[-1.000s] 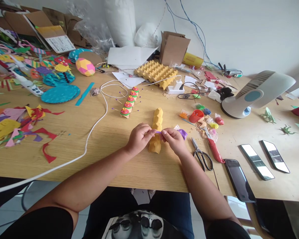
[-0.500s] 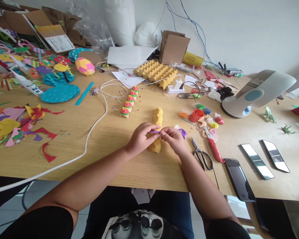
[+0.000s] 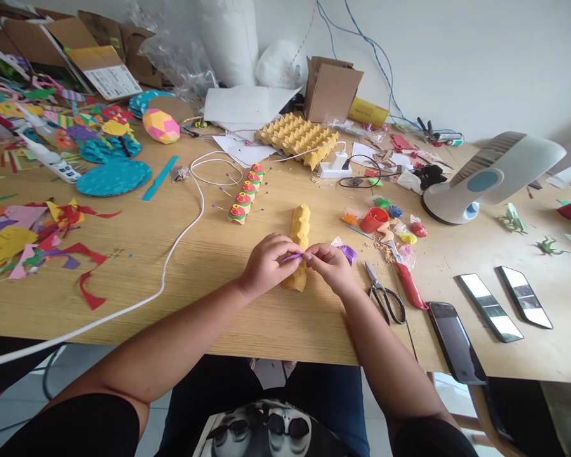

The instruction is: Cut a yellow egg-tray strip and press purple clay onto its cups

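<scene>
Between my hands is a thin purple strip (image 3: 291, 257), which looks like modelling clay. My left hand (image 3: 270, 261) pinches it from the left with thumb and fingers. The fingertips of my right hand (image 3: 330, 263) close on its right end. Both hands are over a yellow egg-carton strip (image 3: 301, 222), whose middle they partly cover. Right of my right hand lies a packet of purple clay (image 3: 348, 254). Farther off, to the left, stands a painted egg-carton caterpillar (image 3: 246, 193), red, green and yellow, with purple-tipped sticks poking out of its sides.
Scissors (image 3: 384, 293), a red-handled knife (image 3: 410, 285) and a phone (image 3: 457, 343) lie on the right. Clay packets surround a red cup (image 3: 374, 219). A white fan (image 3: 490, 178) stands behind them. A white cable (image 3: 171, 254) crosses the left side, near paper scraps (image 3: 23, 235).
The purple strip is tilted a little more, its right end higher. My hands stay in nearly the same place, fingers still pinched on it.
</scene>
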A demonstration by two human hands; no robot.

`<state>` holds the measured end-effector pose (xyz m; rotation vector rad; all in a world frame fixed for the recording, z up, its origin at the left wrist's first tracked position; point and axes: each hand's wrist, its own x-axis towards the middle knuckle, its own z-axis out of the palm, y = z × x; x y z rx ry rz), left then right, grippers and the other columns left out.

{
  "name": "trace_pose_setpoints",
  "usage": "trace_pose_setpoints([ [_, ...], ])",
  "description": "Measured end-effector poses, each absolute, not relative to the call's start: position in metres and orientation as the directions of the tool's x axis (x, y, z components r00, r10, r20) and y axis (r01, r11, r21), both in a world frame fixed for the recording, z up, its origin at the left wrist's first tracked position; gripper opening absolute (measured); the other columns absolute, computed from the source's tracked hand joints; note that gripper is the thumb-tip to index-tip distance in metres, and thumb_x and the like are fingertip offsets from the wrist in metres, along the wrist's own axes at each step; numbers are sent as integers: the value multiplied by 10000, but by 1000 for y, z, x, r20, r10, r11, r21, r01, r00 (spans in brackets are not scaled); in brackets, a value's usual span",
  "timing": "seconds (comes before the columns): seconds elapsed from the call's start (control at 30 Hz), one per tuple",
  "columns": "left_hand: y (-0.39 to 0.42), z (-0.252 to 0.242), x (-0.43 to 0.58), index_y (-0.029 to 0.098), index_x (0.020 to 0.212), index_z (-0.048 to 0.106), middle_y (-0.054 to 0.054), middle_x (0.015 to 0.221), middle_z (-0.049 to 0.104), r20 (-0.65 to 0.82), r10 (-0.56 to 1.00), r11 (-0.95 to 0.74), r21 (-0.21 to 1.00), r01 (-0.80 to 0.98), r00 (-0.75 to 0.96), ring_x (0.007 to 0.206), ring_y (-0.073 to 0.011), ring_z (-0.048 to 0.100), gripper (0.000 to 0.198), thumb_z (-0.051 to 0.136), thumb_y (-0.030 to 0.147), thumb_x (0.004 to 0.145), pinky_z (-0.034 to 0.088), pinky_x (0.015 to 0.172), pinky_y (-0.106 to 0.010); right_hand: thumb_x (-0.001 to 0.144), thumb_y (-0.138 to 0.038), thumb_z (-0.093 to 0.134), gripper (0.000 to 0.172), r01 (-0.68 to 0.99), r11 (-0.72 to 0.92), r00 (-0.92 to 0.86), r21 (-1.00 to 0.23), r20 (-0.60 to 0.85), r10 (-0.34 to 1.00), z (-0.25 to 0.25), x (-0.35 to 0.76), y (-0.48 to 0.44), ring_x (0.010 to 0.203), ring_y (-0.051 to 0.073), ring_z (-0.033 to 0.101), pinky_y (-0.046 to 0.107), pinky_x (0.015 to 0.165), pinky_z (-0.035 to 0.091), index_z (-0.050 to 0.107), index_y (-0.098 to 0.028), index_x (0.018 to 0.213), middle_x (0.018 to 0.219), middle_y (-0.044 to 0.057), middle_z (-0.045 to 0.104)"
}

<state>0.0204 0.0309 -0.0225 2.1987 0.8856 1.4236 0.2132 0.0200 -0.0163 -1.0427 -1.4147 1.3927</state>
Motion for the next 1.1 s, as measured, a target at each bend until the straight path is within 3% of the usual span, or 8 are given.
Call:
trace_pose_setpoints([
  [0.2,30,-22,21,203,887,688,-35,851,704,687,671,-741,598,306,280,813,-177,634,79,679,139,843,511,767,-331,770,-429,797,259,-11,25,-245,-1000,27,969,-18,213,20,652,125,536,263,625,408,702,-188,781,696,0,634],
  [0.33,28,-18,21,202,873,680,-31,841,703,676,689,-724,624,293,262,813,-177,635,61,683,147,846,512,769,-329,779,-346,749,170,-38,-2,-116,-999,3,993,-15,213,21,599,108,488,250,584,377,674,-194,766,654,-15,614],
  [0.47,28,-16,21,201,891,699,-36,843,705,657,720,-693,664,281,222,819,-177,634,39,689,173,865,517,762,-322,743,-249,694,74,-286,-71,41,-956,-86,995,-14,217,25,599,91,486,224,571,373,643,-206,775,711,-19,640],
  [0.6,29,-17,21,209,953,733,-46,879,719,650,716,-698,661,275,256,842,-179,644,77,702,215,883,523,775,-325,626,-142,659,140,-459,-191,-49,-868,-190,981,-15,221,29,621,87,502,205,564,384,664,-190,757,742,-10,644],
  [0.77,30,-22,21,223,969,753,-40,858,707,658,691,-723,624,297,299,818,-178,635,103,719,265,882,513,762,-328,582,-112,593,180,-426,-282,-190,-860,-220,957,-17,217,26,626,100,496,212,572,392,687,-175,722,712,8,635],
  [0.93,31,-24,21,230,986,758,-40,869,704,644,703,-711,634,303,302,834,-178,636,118,706,281,893,516,782,-329,577,-141,566,149,-384,-287,-250,-877,-201,947,-12,215,24,577,102,416,227,522,317,675,-177,672,668,13,586],
  [1.0,30,-23,21,229,989,760,-46,879,708,643,704,-710,636,302,301,842,-183,639,123,708,282,890,519,787,-334,639,-212,580,106,-362,-273,-246,-891,-191,950,-10,217,24,578,111,397,243,521,314,676,-184,674,664,15,556],
  [1.1,30,-22,21,236,998,766,-47,871,698,647,700,-714,628,308,304,838,-183,633,130,706,283,893,518,778,-334,784,-385,624,202,-255,-213,-237,-943,-153,959,-9,217,22,581,114,376,255,529,312,695,-198,752,682,0,529],
])
